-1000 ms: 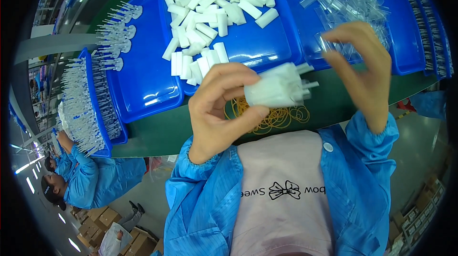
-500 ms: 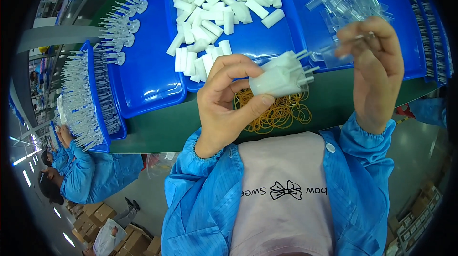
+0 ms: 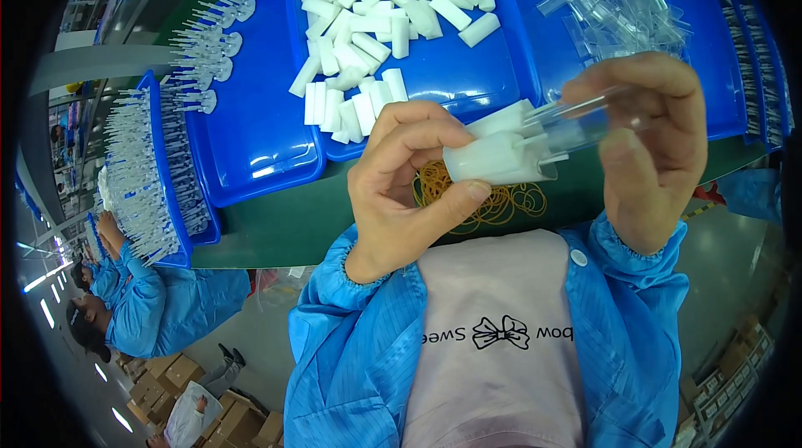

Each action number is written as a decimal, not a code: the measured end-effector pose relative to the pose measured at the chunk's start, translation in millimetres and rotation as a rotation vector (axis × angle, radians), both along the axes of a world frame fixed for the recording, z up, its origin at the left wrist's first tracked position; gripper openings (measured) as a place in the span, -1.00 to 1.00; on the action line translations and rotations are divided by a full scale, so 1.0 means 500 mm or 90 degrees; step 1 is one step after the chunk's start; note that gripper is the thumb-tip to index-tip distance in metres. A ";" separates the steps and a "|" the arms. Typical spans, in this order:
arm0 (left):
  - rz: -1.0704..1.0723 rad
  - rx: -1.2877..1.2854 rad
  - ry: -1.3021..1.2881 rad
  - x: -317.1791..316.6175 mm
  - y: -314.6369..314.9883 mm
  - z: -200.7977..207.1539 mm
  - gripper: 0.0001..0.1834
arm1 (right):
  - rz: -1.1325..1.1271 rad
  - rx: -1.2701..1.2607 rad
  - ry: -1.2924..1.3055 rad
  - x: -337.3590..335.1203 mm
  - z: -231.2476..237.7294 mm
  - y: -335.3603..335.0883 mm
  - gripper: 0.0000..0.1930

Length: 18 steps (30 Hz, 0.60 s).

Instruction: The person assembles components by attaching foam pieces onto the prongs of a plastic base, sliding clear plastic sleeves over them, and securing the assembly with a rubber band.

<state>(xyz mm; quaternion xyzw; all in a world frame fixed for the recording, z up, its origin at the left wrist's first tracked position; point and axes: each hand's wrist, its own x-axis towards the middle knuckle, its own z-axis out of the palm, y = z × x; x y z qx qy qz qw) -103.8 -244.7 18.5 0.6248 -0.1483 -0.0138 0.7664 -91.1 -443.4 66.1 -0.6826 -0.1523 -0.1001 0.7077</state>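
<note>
Between the thumb and fingers of my left hand (image 3: 397, 185) is a white plastic holder (image 3: 493, 162) with white blocks in it and thin prongs jutting out to the right. My right hand (image 3: 656, 147) grips a clear plastic strip (image 3: 581, 114) between thumb and fingers. The strip's left end overlaps the prong side of the holder; whether it is seated there I cannot tell. Beneath the holder, a heap of tan rubber bands (image 3: 501, 204) lies on the green table (image 3: 284, 231).
White foam-like blocks (image 3: 380, 26) fill part of the middle blue tray (image 3: 493, 64). Clear strips (image 3: 618, 10) lie heaped in the right tray. Pronged white pieces (image 3: 213, 55) line the left tray (image 3: 251, 114), with more in a rack (image 3: 142, 172). Another person (image 3: 142, 289) sits at far left.
My right hand has come down and brought the clear strip across to the prongs. My left hand and the holder have shifted slightly right and down.
</note>
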 end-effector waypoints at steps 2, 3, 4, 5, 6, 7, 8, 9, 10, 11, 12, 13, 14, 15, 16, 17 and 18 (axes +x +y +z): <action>-0.001 0.009 -0.004 0.000 -0.001 0.000 -0.63 | 0.006 -0.025 0.012 0.002 0.002 0.004 -0.56; 0.005 0.017 -0.007 0.000 -0.001 0.000 -0.64 | 0.013 -0.050 0.024 0.004 0.002 0.005 -0.56; 0.012 0.026 -0.012 -0.001 -0.001 0.000 -0.64 | 0.014 -0.050 0.024 0.007 -0.001 0.000 -0.56; 0.013 0.026 -0.012 -0.002 0.000 0.000 -0.64 | 0.008 -0.107 -0.013 0.012 -0.006 -0.009 -0.57; 0.017 0.024 -0.012 -0.003 0.001 0.001 -0.64 | 0.002 -0.163 -0.051 0.014 -0.011 -0.015 -0.58; 0.019 0.021 -0.012 -0.002 0.001 -0.001 -0.65 | 0.001 -0.163 -0.051 0.013 -0.013 -0.016 -0.58; 0.018 0.021 -0.012 -0.002 0.001 -0.003 -0.65 | 0.003 -0.133 -0.012 0.011 -0.015 -0.016 -0.58; 0.018 0.022 -0.010 -0.002 0.002 -0.005 -0.65 | 0.005 -0.103 0.028 0.009 -0.018 -0.016 -0.57; 0.018 0.024 -0.008 -0.002 0.003 -0.006 -0.65 | 0.005 -0.102 0.028 0.006 -0.022 -0.019 -0.57; 0.018 0.025 -0.009 -0.002 0.004 -0.006 -0.65 | 0.023 -0.054 0.037 0.003 -0.027 -0.022 -0.59; 0.022 0.033 -0.021 -0.002 0.004 -0.005 -0.65 | 0.040 -0.005 0.046 0.000 -0.030 -0.024 -0.59; 0.024 0.041 -0.033 -0.001 0.004 -0.006 -0.66 | 0.040 -0.004 0.047 -0.003 -0.032 -0.024 -0.59; 0.024 0.042 -0.033 -0.002 0.003 -0.003 -0.66 | 0.038 0.000 0.048 -0.006 -0.033 -0.023 -0.58; 0.033 0.056 -0.025 -0.003 0.002 0.003 -0.66 | 0.036 0.004 0.049 -0.008 -0.034 -0.023 -0.57; 0.042 0.070 -0.018 -0.004 0.003 0.006 -0.66 | 0.035 0.005 0.049 -0.009 -0.035 -0.022 -0.57; 0.042 0.071 -0.018 -0.004 0.004 0.007 -0.66 | 0.032 0.002 0.034 -0.010 -0.035 -0.021 -0.57; 0.039 0.069 -0.017 -0.003 0.006 0.007 -0.67 | 0.029 0.000 0.019 -0.011 -0.035 -0.020 -0.56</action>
